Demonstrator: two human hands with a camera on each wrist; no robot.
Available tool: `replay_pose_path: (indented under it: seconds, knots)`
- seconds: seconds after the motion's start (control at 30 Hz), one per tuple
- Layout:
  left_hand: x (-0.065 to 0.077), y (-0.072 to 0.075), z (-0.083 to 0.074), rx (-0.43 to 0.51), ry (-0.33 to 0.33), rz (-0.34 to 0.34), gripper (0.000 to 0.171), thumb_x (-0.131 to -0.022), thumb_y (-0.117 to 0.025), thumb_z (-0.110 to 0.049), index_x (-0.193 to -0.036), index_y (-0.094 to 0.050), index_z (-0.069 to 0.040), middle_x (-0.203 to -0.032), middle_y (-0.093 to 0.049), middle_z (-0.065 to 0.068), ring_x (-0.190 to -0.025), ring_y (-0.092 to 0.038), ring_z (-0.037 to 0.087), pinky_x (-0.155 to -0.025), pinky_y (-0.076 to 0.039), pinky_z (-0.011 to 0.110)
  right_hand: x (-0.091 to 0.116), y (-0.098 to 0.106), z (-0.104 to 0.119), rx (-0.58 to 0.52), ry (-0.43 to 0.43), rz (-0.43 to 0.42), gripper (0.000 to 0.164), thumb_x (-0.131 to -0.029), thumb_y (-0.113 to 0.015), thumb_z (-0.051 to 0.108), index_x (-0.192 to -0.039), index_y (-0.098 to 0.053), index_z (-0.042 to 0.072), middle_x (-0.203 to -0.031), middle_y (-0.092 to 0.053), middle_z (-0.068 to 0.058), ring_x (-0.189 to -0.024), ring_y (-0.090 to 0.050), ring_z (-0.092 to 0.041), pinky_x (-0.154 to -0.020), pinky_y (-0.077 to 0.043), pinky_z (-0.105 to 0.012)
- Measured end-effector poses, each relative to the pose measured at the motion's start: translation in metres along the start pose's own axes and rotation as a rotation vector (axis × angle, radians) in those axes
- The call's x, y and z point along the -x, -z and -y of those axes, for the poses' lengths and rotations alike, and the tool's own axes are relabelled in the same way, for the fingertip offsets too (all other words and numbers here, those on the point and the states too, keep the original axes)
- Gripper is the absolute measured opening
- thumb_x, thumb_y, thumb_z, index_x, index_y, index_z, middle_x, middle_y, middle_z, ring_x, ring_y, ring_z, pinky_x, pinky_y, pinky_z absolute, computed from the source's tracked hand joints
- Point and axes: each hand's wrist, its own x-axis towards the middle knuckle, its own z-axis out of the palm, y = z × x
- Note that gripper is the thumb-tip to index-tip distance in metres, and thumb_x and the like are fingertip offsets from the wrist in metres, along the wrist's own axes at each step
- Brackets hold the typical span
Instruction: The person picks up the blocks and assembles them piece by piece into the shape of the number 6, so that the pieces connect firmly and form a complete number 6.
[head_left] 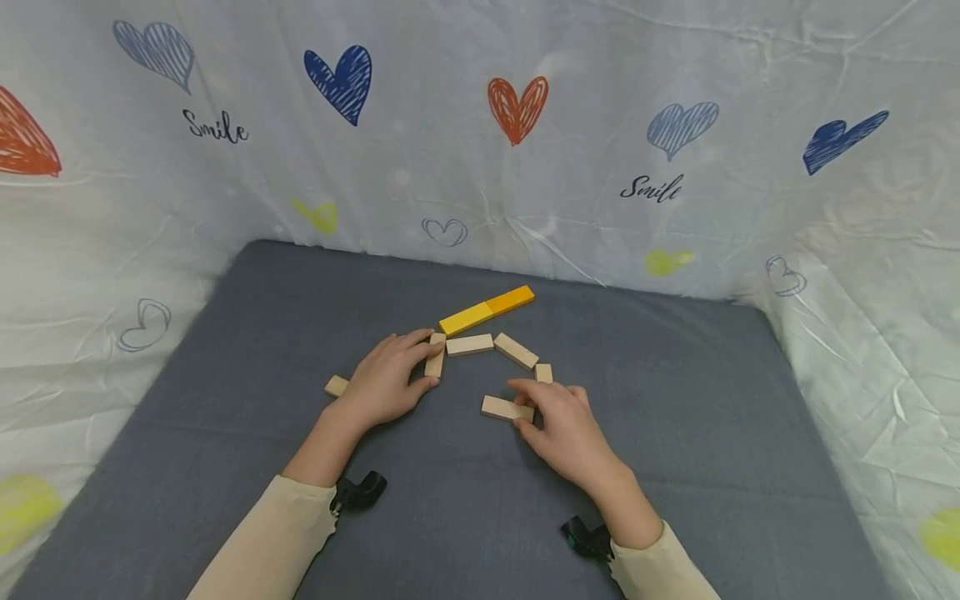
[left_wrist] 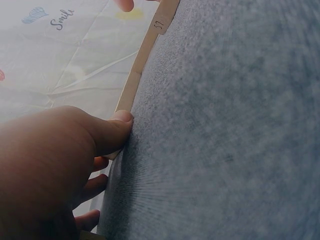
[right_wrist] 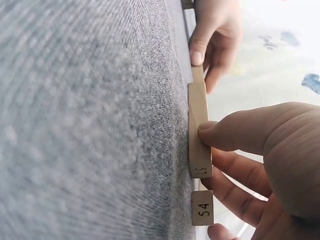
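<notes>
My left hand [head_left: 386, 379] pinches a plain wooden block [head_left: 434, 360] lying on the cloth, thumb at its near end and fingers at its far end. In the left wrist view the left thumb [left_wrist: 112, 131] presses against wood. My right hand [head_left: 566, 429] holds another wooden block [head_left: 501, 407] by its right end, between thumb and fingers. The right wrist view shows this block [right_wrist: 198, 107] flat on the cloth with marks on its end. Beside it is the end of a block marked 54 [right_wrist: 202, 209]. That block [head_left: 543, 373] is partly behind the right hand in the head view.
Two more wooden blocks, one level [head_left: 470, 345] and one slanting [head_left: 516, 351], continue a curved row between the hands. Behind them two yellow blocks [head_left: 467, 318] lie end to end. A wooden block [head_left: 336, 386] shows left of the left wrist. Grey cloth [head_left: 675, 417] covers the table.
</notes>
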Motion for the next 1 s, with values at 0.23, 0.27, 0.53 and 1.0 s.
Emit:
replay_pose_path:
  seconds: [0.23,0.27,0.53,1.0]
  knots:
    - [0.0006,0.0006,-0.0004,0.004,0.0,-0.001,0.06,-0.102,-0.082,-0.03,-0.157,-0.063,-0.015,-0.169,-0.047,0.013,-0.153,-0.046,0.04,-0.135,-0.025,0.057,-0.0037,-0.0022,-0.0014,-0.013,-0.006,0.001,0.06,-0.091,-0.091,0.007,-0.146,-0.069,0.013,-0.115,-0.078,0.002,-0.112,-0.071,-0.021,-0.105,-0.045,-0.057]
    - [0.0008,0.0009,-0.0008,0.005,0.0,-0.002,0.06,-0.102,-0.082,-0.03,-0.157,-0.063,-0.015,-0.169,-0.047,0.013,-0.153,-0.046,0.04,-0.135,-0.025,0.058,-0.0042,-0.0023,-0.0013,-0.017,-0.005,0.001,0.06,-0.091,-0.09,0.007,-0.147,-0.069,0.013,-0.115,-0.077,0.002,-0.112,-0.071,-0.021,-0.105,-0.045,-0.057]
    - [-0.0001,0.0004,-0.0007,0.003,-0.001,-0.003,0.059,-0.102,-0.082,-0.03,-0.156,-0.063,-0.015,-0.168,-0.047,0.013,-0.153,-0.047,0.039,-0.136,-0.025,0.056,-0.0058,-0.0023,0.0,-0.039,-0.004,-0.009,0.06,-0.091,-0.089,0.005,-0.146,-0.068,0.011,-0.114,-0.078,0.001,-0.11,-0.072,-0.021,-0.106,-0.044,-0.056]
    - [-0.0005,0.0008,-0.0002,-0.014,0.003,0.009,0.061,-0.102,-0.082,-0.032,-0.158,-0.062,-0.017,-0.169,-0.047,0.013,-0.153,-0.046,0.04,-0.135,-0.026,0.058,-0.0042,-0.003,-0.0007,-0.049,0.011,-0.026,0.058,-0.09,-0.089,0.004,-0.145,-0.069,0.01,-0.114,-0.078,0.0,-0.111,-0.071,-0.021,-0.106,-0.044,-0.055]
